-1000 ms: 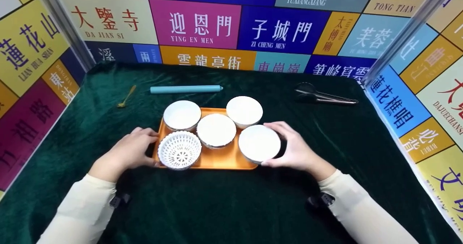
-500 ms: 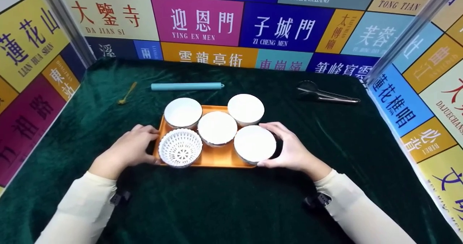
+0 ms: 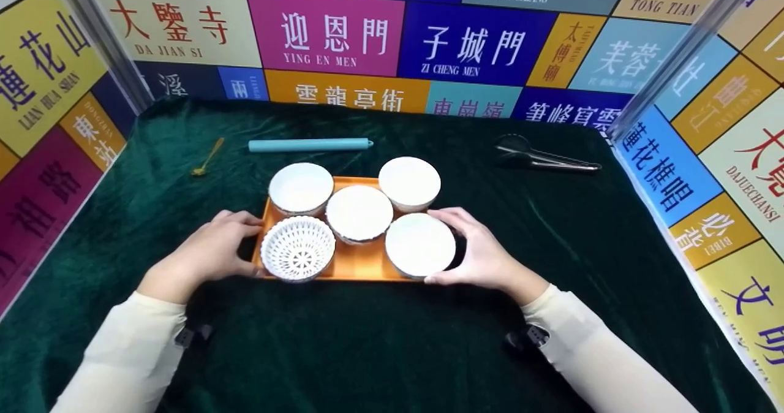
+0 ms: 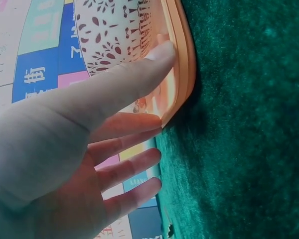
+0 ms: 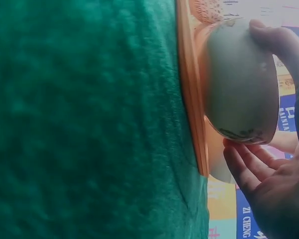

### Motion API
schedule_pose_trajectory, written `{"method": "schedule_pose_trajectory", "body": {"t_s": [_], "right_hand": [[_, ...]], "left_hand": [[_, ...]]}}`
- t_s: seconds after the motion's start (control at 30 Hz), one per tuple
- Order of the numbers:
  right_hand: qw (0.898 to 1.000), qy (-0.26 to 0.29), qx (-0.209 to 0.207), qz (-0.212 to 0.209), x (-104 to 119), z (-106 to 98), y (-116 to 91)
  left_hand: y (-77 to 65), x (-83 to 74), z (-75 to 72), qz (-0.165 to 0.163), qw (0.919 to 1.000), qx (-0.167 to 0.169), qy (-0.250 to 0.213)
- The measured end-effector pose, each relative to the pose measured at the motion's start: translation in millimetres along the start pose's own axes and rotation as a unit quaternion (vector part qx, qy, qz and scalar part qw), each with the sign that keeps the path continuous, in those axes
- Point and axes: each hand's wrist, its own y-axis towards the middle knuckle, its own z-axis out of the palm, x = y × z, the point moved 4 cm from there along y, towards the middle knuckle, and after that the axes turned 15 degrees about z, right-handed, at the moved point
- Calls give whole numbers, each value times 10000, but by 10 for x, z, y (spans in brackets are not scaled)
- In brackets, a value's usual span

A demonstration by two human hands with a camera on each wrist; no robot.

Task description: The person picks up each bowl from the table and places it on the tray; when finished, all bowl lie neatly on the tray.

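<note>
An orange tray [image 3: 361, 265] lies on the dark green cloth. My left hand [image 3: 211, 247] holds its left end, the thumb [image 4: 162, 52] at the rim and the other fingers along the outer side. My right hand [image 3: 481, 253] grips a white bowl [image 3: 420, 245] at the tray's front right corner, thumb and fingers spread around its wall. In the right wrist view, this bowl [image 5: 244, 82] stands close against the tray. A white openwork bowl [image 3: 298, 249] sits at the front left. Three more white bowls stand at back left [image 3: 301, 188], middle [image 3: 359, 212] and back right [image 3: 409, 183].
Behind the tray lies a light blue stick [image 3: 309, 145]. To its left is a small gold spoon [image 3: 208, 157]. Metal tongs [image 3: 545, 155] lie at the back right. Printed panels with lettering [image 3: 331, 36] stand behind and beside the table.
My right hand has brought its bowl leftward, further over the tray's front right corner. My left hand stays at the tray's left end. The head view has shifted slightly.
</note>
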Motion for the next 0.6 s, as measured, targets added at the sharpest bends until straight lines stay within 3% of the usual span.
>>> {"method": "schedule_pose_trajectory", "body": {"t_s": [0.37,0.6], "right_hand": [[9998,-190,6,-14,8,38,19],[9998,60,166,12,-24,81,-2]], "left_hand": [[-57,142,25,222,9983,-255,-481],[-64,203,91,356,9965,-364,-659]]}}
